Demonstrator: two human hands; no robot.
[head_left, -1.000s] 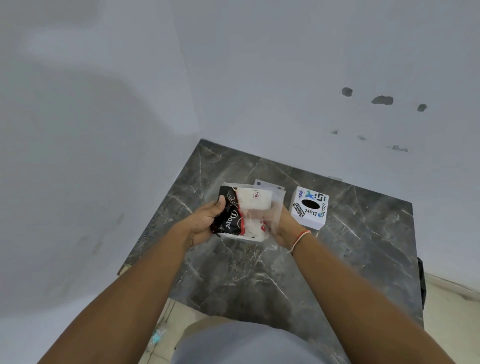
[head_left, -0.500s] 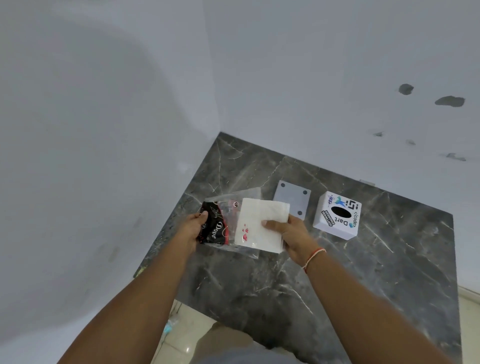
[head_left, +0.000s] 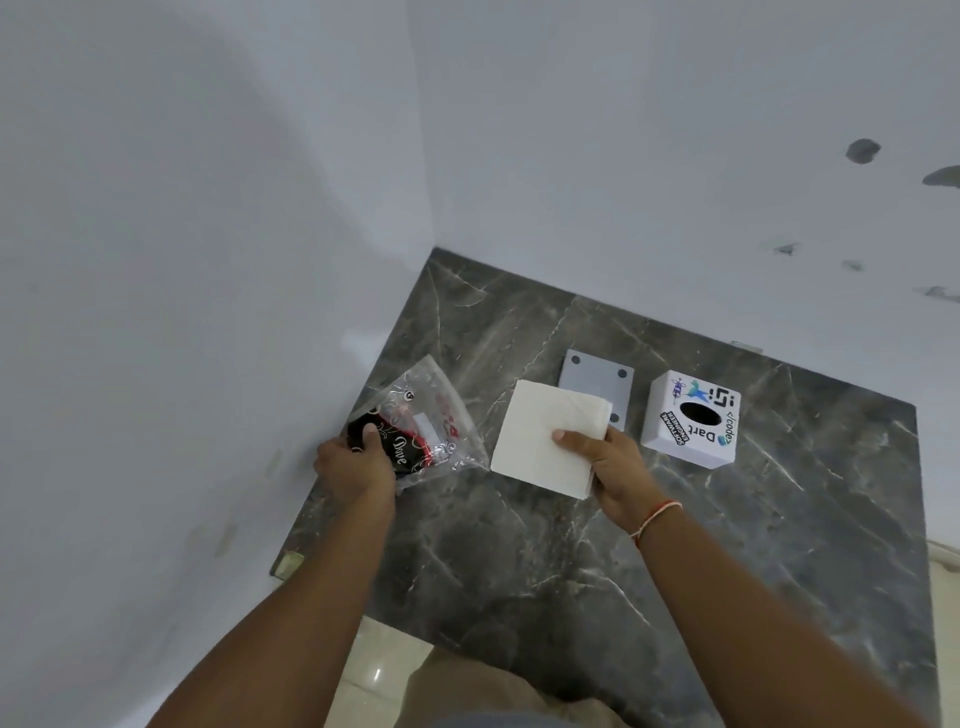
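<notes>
My left hand (head_left: 354, 465) grips a clear plastic wrapper (head_left: 426, 415) with a black and red printed band, held at the left side of the dark marble table (head_left: 519, 561), close to the wall. My right hand (head_left: 615, 467) pinches a stack of white paper napkins (head_left: 545, 436) by its right edge, thumb on top, just above the table's middle. The wrapper looks empty and the napkins are fully out of it, a small gap apart.
A white cube-shaped tissue box (head_left: 691, 418) with stickers and a dark oval hole stands right of the napkins. A flat grey square plate (head_left: 597, 379) with dark corner dots lies behind them. White walls close in the table's left and far sides.
The napkin stack came out of the wrapper. My left hand carried the wrapper left toward the wall, and my right hand moved the napkins to the right.
</notes>
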